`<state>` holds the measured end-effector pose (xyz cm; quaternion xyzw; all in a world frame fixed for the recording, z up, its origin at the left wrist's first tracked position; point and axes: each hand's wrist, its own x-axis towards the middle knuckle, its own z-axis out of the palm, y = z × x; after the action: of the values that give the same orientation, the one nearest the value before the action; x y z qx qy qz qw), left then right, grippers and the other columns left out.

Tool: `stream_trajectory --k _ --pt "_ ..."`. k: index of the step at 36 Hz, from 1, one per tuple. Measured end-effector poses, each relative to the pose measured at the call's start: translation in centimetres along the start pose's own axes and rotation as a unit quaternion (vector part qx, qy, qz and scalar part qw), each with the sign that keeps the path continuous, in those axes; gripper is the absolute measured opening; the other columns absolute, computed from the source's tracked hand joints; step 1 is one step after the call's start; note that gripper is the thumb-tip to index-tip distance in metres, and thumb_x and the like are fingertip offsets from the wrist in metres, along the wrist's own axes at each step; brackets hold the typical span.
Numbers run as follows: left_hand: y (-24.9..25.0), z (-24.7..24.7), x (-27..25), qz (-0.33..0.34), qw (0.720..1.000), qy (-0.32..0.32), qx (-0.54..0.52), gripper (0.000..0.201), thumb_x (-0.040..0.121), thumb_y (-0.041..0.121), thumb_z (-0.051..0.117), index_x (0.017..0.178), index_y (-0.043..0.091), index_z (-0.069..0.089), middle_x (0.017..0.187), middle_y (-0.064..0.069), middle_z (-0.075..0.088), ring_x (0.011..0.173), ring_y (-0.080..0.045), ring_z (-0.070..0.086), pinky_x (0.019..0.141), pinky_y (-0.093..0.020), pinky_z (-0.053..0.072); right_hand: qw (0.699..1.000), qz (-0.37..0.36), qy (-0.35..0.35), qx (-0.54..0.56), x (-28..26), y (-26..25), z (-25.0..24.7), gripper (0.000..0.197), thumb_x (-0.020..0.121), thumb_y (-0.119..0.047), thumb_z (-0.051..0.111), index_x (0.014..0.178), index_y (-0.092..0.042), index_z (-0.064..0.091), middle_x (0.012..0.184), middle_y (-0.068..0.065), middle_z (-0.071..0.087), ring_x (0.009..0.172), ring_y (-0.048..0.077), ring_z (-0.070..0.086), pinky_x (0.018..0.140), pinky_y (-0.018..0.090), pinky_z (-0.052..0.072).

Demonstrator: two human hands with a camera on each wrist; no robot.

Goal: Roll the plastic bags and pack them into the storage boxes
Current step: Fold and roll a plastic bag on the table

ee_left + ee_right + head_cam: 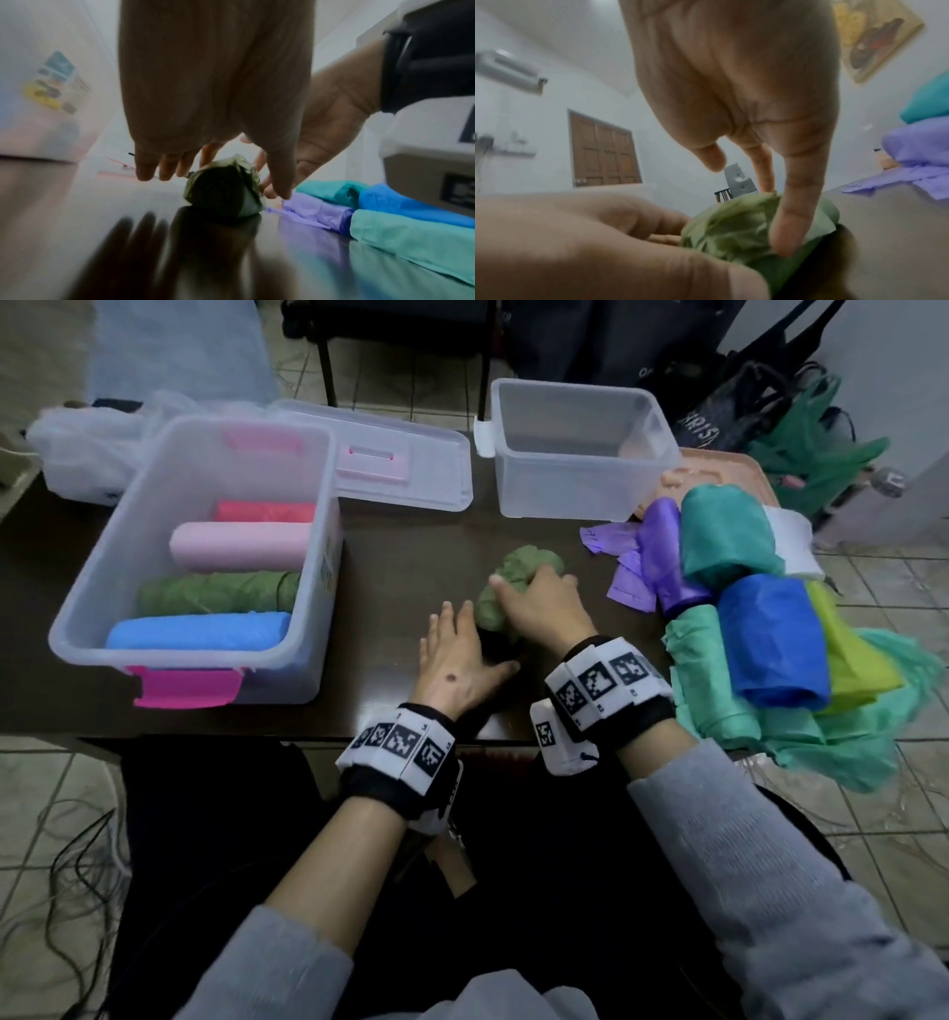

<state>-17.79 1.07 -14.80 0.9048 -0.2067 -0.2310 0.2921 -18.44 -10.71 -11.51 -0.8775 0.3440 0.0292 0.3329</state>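
An olive green bag roll (518, 580) lies on the dark table (400, 557), between the two boxes. My right hand (539, 608) cups over it, fingers on its far side and thumb on the near side (334, 113). My left hand (457, 654) lies flat beside the roll's near end (226, 192), fingers straight and spread, thumb reaching toward it. The left storage box (102, 572), with pink latches, holds a red, a pink, an olive and a blue roll. The right storage box (575, 495) holds nothing.
A pile of loose and half-rolled bags (765, 634) in purple, teal, blue, yellow and mint covers the table's right end and hangs over its edge. The left box's lid (411, 459) lies behind it. White bags (87, 449) sit at far left.
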Motion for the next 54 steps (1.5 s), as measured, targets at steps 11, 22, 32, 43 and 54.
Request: stream_trajectory --k 11,22,32,43,54 --pt "2.0 -2.3 2.4 0.020 0.996 0.074 -0.035 0.071 0.084 0.035 0.068 0.143 0.018 0.033 0.140 -0.008 0.046 0.129 -0.027 0.043 0.101 -0.038 0.038 0.993 -0.100 0.040 -0.039 1.5 1.8 -3.5 0.033 0.086 0.003 0.046 0.119 -0.001 0.049 0.122 0.017 0.055 0.112 0.029 0.053 0.090 0.028 0.038" --pt "3.1 -6.0 5.1 -0.077 0.976 0.172 -0.110 0.038 0.097 0.029 0.047 0.131 0.013 0.049 0.133 -0.016 0.052 0.123 -0.035 0.048 0.100 -0.036 0.038 0.947 -0.240 0.031 -0.213 1.3 2.8 -3.4 0.039 0.079 0.001 0.049 0.115 -0.012 0.057 0.129 0.008 0.048 0.122 0.029 0.041 0.098 0.042 0.038" --pt "2.0 -5.7 7.0 -0.182 0.977 0.104 -0.038 0.083 0.086 0.041 0.064 0.140 -0.009 0.026 0.143 -0.023 0.038 0.130 -0.035 0.042 0.102 -0.039 0.036 0.880 -0.286 -0.048 -0.376 0.5 1.4 -2.0 0.066 0.080 -0.014 0.061 0.140 -0.031 0.041 0.128 0.010 0.038 0.121 0.030 0.034 0.094 0.039 0.036" --pt "2.0 -6.5 8.5 -0.065 0.979 0.132 -0.144 0.025 0.088 0.007 0.057 0.111 0.015 0.065 0.121 -0.007 0.063 0.112 -0.019 0.058 0.088 -0.019 0.042 0.902 -0.264 -0.136 -0.312 -1.8 1.9 -0.6 0.063 0.072 -0.024 0.071 0.130 -0.016 0.050 0.120 0.009 0.051 0.117 0.029 0.045 0.097 0.039 0.040" --pt "2.8 -4.5 8.0 0.078 0.959 -0.147 0.228 0.047 0.093 0.024 0.054 0.138 0.033 0.046 0.151 -0.003 0.033 0.138 -0.025 0.031 0.115 -0.040 0.025 0.904 -0.250 -0.141 -0.316 -2.7 2.4 -0.1 0.070 0.076 -0.023 0.066 0.138 -0.013 0.035 0.129 0.013 0.044 0.122 0.030 0.039 0.098 0.039 0.034"
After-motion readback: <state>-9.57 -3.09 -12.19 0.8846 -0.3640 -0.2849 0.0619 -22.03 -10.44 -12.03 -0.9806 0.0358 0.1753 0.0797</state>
